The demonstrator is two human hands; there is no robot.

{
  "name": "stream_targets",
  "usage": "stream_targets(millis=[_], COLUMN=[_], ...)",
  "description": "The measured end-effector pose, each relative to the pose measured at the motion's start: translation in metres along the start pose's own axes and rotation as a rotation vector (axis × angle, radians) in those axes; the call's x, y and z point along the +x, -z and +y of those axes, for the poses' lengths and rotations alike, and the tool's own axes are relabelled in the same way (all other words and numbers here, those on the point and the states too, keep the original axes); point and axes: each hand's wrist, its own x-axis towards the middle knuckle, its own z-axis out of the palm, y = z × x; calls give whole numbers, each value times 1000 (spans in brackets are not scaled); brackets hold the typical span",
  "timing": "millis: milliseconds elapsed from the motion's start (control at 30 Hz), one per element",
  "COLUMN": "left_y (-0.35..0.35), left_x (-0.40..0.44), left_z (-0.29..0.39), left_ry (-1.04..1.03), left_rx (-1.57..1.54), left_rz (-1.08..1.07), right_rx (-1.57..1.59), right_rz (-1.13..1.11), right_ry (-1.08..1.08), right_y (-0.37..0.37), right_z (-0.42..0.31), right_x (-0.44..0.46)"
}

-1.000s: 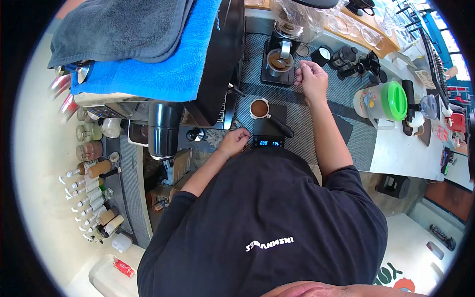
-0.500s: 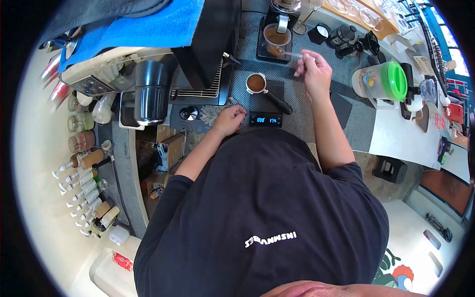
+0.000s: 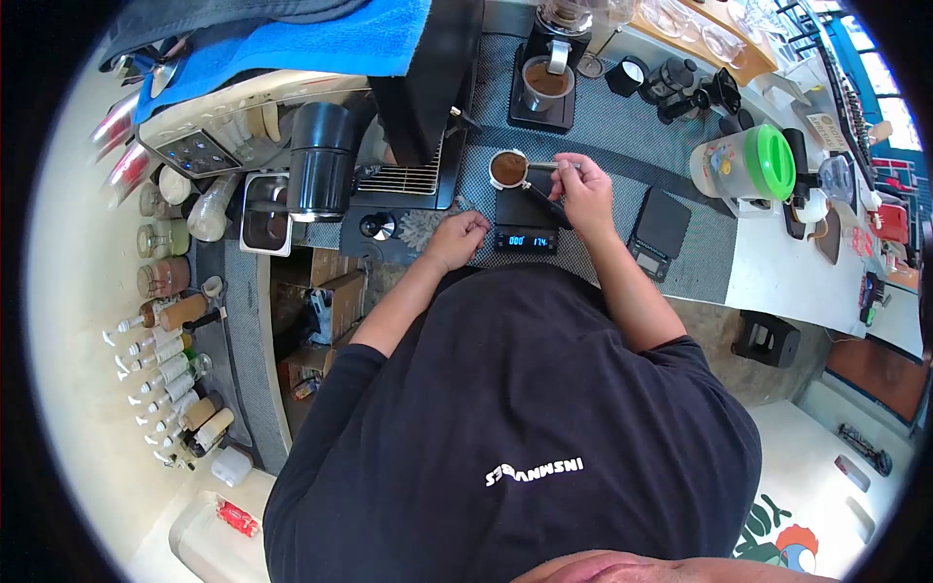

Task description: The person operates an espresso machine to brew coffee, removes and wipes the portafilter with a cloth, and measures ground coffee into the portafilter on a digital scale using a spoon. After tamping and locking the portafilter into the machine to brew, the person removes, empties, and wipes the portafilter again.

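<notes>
My right hand (image 3: 583, 194) is closed on a thin spoon (image 3: 542, 165), whose far end reaches the portafilter basket. Brown coffee grounds fill the portafilter (image 3: 508, 169), which rests on a black scale (image 3: 526, 240) with a lit display; its dark handle runs under my right hand. Left of the scale, my left hand (image 3: 459, 240) rests at the counter edge, fingers curled, and what they hold, if anything, is hidden. Farther back, a clear cup of grounds (image 3: 547, 82) stands under the spout of the black grinder (image 3: 557, 44).
An espresso machine (image 3: 403, 126) with a blue towel (image 3: 321, 49) stands at the left. A tamper (image 3: 378, 225) lies near my left hand. At the right are a second scale (image 3: 661, 223) and a green-lidded container (image 3: 743, 165). Dark canisters (image 3: 669, 80) stand behind.
My right hand has moved from beside the grinder cup toward me, bringing the spoon to the portafilter. My left hand stays beside the scale. The camera view has shifted.
</notes>
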Motion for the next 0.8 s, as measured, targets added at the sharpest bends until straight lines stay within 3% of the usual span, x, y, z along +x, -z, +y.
stream_targets(millis=[67, 267, 800], left_y=[0, 0, -1], left_x=[2, 2, 0], left_z=[-3, -5, -3], left_ry=[-10, -25, -39], left_rx=[1, 7, -1], left_rz=[3, 7, 24], right_rx=[-146, -195, 181], right_rz=[-16, -25, 50], right_ry=[57, 108, -81], right_y=[1, 1, 6], right_z=[2, 4, -15], right_x=[-4, -5, 3])
